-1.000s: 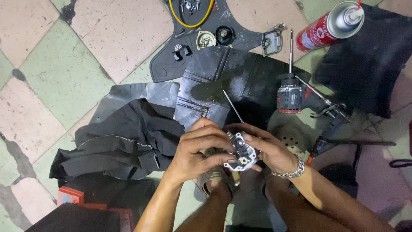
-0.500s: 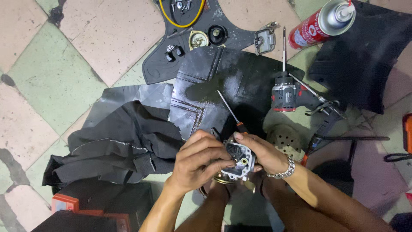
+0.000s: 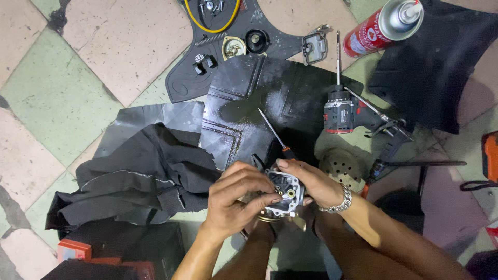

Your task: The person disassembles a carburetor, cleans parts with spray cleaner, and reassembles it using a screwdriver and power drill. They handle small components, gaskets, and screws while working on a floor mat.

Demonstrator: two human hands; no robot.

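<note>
On the tiled floor (image 3: 104, 46) lie a black cloth (image 3: 135, 176), a rubber mat (image 3: 259, 109), a cordless drill (image 3: 345, 106), a red spray can (image 3: 381, 26), a yellow cable (image 3: 212, 23) and a screwdriver (image 3: 275, 134).

The left hand (image 3: 234, 199) and right hand (image 3: 310, 182) covered most of the small metal part (image 3: 282, 193), hiding its underside. The spray can (image 3: 383, 26) ran off the far edge. An orange tool (image 3: 490, 155) was cut off at right.
</note>
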